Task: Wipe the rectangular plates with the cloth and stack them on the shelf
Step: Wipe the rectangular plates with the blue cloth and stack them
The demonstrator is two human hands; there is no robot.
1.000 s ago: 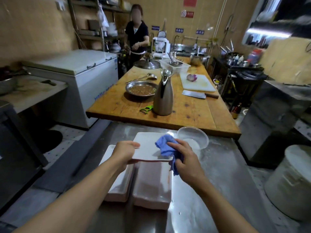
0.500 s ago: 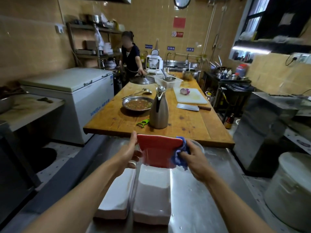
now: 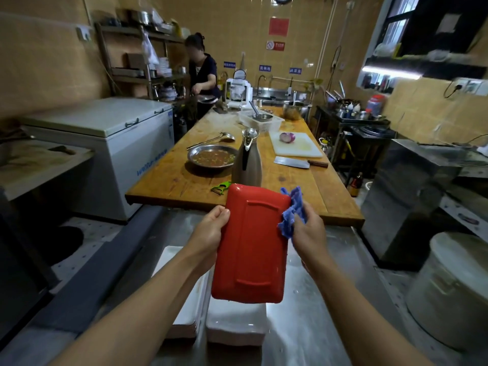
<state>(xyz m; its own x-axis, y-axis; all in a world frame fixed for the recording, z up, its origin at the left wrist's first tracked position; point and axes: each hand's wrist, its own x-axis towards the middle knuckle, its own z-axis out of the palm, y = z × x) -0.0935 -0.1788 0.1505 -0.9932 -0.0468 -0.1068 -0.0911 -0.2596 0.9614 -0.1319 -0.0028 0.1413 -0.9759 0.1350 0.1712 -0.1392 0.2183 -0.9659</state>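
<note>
A rectangular plate (image 3: pixel 250 247) is held upright in front of me, its red underside facing me. My left hand (image 3: pixel 211 233) grips its left edge. My right hand (image 3: pixel 310 233) holds a crumpled blue cloth (image 3: pixel 291 210) pressed against the plate's upper right edge. Below the plate, two stacks of white rectangular plates lie side by side on the steel counter (image 3: pixel 317 313): the left stack (image 3: pixel 184 313) and the right stack (image 3: pixel 235 326), both partly hidden by the plate and my arms.
A long wooden table (image 3: pixel 290 186) stands just beyond, bearing a metal jug (image 3: pixel 247 162), a green peeler (image 3: pixel 221 187), a pan of sauce (image 3: pixel 211 158), a cleaver (image 3: pixel 293 163) and a cutting board (image 3: pixel 295 145). A person (image 3: pixel 202 75) works at the far end. A white bucket (image 3: pixel 454 291) sits right, a chest freezer (image 3: pixel 111 143) left.
The plate was lying flat, white side up, a second ago; it has been lifted and turned upright so its red underside faces me. The cloth moved to its right edge.
</note>
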